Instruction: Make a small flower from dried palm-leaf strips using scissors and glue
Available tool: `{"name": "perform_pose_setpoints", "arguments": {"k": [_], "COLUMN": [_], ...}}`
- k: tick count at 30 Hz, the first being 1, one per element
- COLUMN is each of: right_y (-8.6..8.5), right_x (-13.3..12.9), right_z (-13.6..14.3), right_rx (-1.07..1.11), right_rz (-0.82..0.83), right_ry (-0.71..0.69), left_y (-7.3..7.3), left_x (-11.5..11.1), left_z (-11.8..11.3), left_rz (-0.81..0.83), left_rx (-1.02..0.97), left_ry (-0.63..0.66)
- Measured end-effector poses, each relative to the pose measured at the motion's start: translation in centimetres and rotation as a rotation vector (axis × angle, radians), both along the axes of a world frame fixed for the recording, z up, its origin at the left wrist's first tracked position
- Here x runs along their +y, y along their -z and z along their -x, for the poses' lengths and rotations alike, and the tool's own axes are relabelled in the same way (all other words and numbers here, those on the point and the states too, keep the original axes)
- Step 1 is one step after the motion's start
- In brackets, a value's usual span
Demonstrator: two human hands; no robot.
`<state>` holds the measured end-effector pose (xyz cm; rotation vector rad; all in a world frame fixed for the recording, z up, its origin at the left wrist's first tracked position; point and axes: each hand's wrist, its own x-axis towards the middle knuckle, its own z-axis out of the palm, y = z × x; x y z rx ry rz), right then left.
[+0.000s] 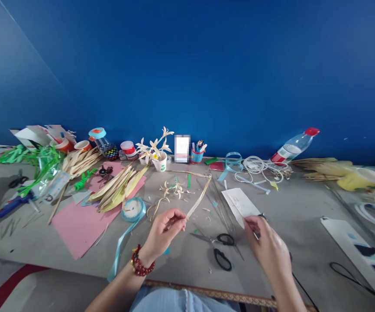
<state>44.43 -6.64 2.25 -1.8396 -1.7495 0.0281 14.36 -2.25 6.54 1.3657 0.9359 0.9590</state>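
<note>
At twelve o'clock, a cup (161,165) holds flowers (154,145); left hand (167,230) pinches a strip (199,198) pointing toward one; right hand (268,245) curled, grip unclear.

Black-handled scissors (218,249) stand in the way between the hands; bare grey tabletop (187,264) lies to their left.

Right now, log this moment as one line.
left hand: pinching pale strip | right hand: at white sheet, grip unclear | scissors: on table, between hands | ribbon roll: on table
</note>
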Motion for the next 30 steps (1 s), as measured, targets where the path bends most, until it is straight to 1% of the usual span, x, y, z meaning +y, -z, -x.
{"name": "perform_pose_setpoints", "arguments": {"k": [1,3,5,7,10,14,16,19,21,25,28,30], "right_y": [0.0,0.2,0.3,0.2,-0.6,-1.7,-2.0,-2.2,-2.6,-3.2,-3.5,-3.6], "right_x": [0.0,0.3,0.7,1.1,1.8,2.3,2.3,2.1,1.9,1.3,0.8,0.4], "right_z": [0.1,0.5,1.0,1.5,2.0,2.2,2.2,2.5,2.9,3.6,4.0,4.4], "right_rx": [0.099,0.284,0.388,0.406,0.389,0.394,0.395,0.446,0.547,0.922,1.121,1.201], "right_rz": [0.001,-0.005,-0.022,-0.047,-0.045,0.040,0.038,0.019,0.064,0.242,0.257,0.250], "right_ry": [0.031,0.051,0.043,0.041,0.052,-0.039,-0.076,-0.082,-0.080,-0.130,-0.098,-0.059], "left_y": [0.0,-0.1,-0.1,-0.2,-0.3,-0.3,-0.2,0.0,0.1,0.0,0.0,0.2], "left_x": [0.0,0.1,0.2,0.3,0.2,0.1,0.1,0.0,0.1,0.1,0.2,0.0], "left_z": [-0.1,-0.2,-0.4,-0.5,-0.5,-0.5,-0.6,-0.8,-0.9,-0.8,-1.1,-1.9], "left_rz": [0.000,-0.001,-0.004,-0.011,-0.019,-0.007,0.001,0.002,0.000,0.005,0.029,0.088], "left_rx": [0.008,0.019,0.018,0.014,0.016,0.015,0.008,0.013,0.021,-0.019,-0.106,-0.210], "left_ry": [0.002,0.009,0.017,0.018,0.007,-0.001,-0.001,-0.009,-0.021,-0.057,-0.075,-0.037]}}
